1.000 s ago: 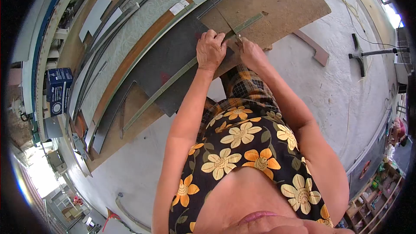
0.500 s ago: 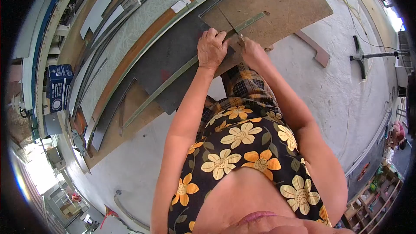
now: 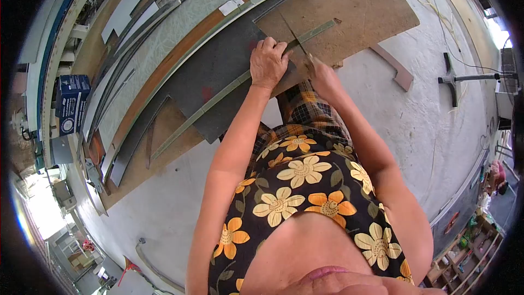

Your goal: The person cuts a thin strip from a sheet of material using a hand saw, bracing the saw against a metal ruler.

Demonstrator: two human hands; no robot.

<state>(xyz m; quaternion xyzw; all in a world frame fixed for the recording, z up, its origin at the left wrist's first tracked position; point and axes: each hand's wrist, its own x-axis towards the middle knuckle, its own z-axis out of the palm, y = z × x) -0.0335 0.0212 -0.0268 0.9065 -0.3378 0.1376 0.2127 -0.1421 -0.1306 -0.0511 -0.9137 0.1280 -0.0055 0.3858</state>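
— The right hand [image 3: 323,75]?
— Its fingers are pinched shut on a small tool [image 3: 309,61], too tiny to name. It has slid slightly nearer the body than a second ago.
— And the left hand [image 3: 267,64]?
— It has stayed put, fingers bent over the straightedge [image 3: 218,98], clamping it onto the dark sheet [image 3: 218,68].
— Meaning?
— The stroke along the thin line [image 3: 289,25] seems partly run.
— Beyond?
— The sheet lies on a brown board [image 3: 355,0] on the floor [image 3: 426,115]. A blue box [image 3: 68,104] sits far left.
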